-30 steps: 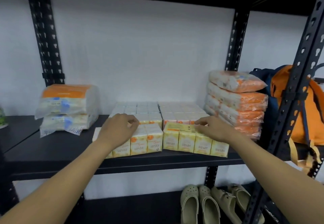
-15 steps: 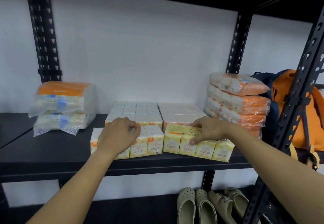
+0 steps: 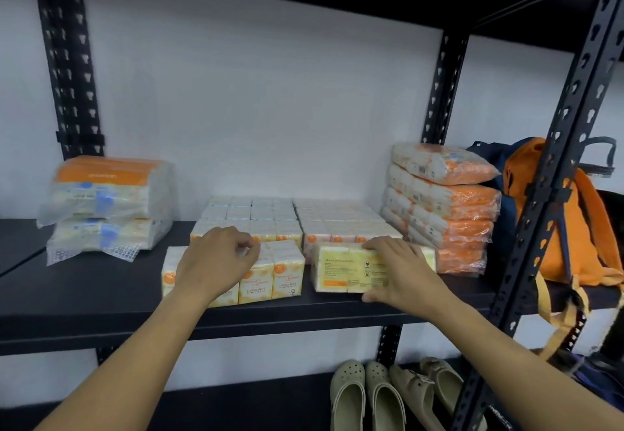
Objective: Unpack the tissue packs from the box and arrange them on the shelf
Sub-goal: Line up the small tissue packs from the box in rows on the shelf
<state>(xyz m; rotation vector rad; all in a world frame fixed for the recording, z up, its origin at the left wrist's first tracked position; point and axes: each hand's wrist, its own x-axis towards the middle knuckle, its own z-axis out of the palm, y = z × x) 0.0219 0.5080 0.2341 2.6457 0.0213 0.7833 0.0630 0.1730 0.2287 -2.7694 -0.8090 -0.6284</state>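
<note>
While I log the black shelf (image 3: 101,295), its front edge carries two yellow tissue packs: my left hand (image 3: 216,262) rests curled on the left tissue pack (image 3: 270,278); my right hand (image 3: 401,268) grips the right tissue pack (image 3: 344,272), thumb under its front. Behind both, flat tissue rows (image 3: 297,218); right of these, orange pack stack (image 3: 442,208).

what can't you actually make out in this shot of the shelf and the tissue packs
- Head view: the box to unpack is out of frame.
- The left hand covers the middle of the left yellow pack.
- The right hand hides the right end of the right yellow pack; its label print is too small.
- The blue-labelled packs at left are blurred.
</note>
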